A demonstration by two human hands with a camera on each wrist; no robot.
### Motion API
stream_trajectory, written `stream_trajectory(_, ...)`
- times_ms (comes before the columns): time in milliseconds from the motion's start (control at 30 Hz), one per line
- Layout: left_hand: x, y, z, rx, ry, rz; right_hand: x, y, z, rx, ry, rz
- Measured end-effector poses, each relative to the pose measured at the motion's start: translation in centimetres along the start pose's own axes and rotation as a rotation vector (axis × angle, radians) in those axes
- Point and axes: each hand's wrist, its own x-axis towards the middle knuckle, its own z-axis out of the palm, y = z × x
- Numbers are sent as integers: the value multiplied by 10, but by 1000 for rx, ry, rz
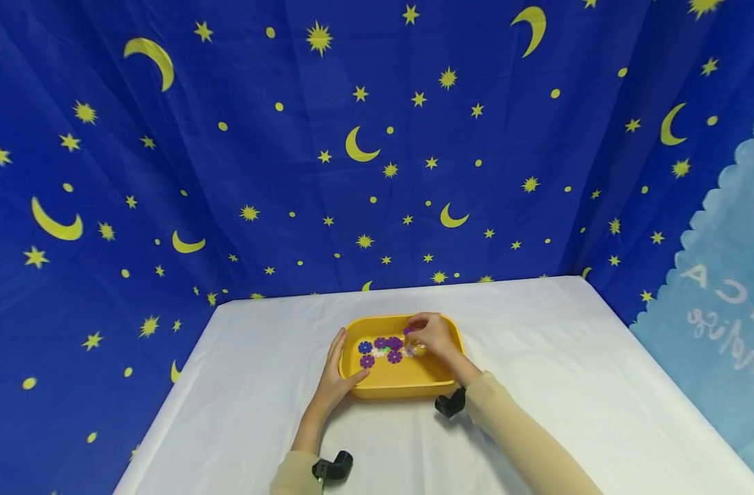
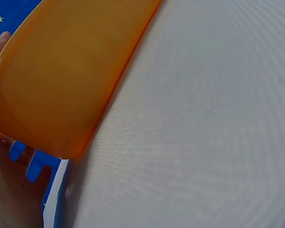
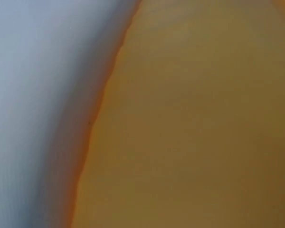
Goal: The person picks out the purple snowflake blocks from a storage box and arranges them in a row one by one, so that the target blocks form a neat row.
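On the white table stands a yellow plastic tub with several notched, flower-shaped building discs inside. Among them are a blue disc, a purple disc and paler ones. My left hand holds the tub's near left corner, fingers along the outer wall and thumb over the rim. In the left wrist view, that thumb lies at the rim, with the spread fingers beyond the wall. My right hand reaches over the right part of the tub and pinches a purple disc. The right wrist view shows only the tub's wall, blurred.
A white cloth covers the table around the tub. Blue curtains with yellow moons and stars hang behind and at the left. A light blue panel with pale lettering hangs at the right. Black wrist cameras sit at both sleeves.
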Motion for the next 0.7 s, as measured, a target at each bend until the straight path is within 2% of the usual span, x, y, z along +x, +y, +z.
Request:
stream_trajectory(133, 0, -1, 0, 28, 12, 30, -1, -4, -2, 6, 18, 21)
stream_trajectory(233, 0, 1, 0, 7, 6, -5, -2, -5, -4, 11, 19, 18)
stream_trajectory(367, 0, 4, -2, -26, -13, -72, -5, -6, -7, 67, 15, -6)
stream_trajectory(533, 1, 6, -3, -16, -30, -79, -7, -6, -13, 156, 13, 1)
stream_trajectory(700, -2, 27, -6, -25, -51, -93, -8, -4, -20, 220, 24, 26)
